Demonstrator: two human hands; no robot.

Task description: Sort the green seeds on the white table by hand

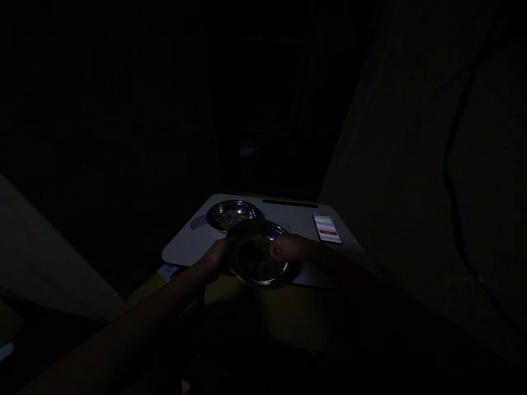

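A shiny metal bowl (251, 277) is at the near edge of the small white table, its opening tipped toward me. Greenish bits lie inside it, too dim to name. My left hand (216, 258) grips the bowl's left rim. Over the right side of the bowl, my right hand (290, 248) has its fingers curled closed; whatever they may hold is hidden. Behind and to the left stands a second metal bowl (212, 220), with similar green pieces (230, 219) in it.
The white table (185, 244) has a dark slot (290, 203) along its far edge. A phone (328, 230) with a lit screen lies on the right side. A pale wall with a dark cable (448, 175) rises at the right. Most of the room is very dark.
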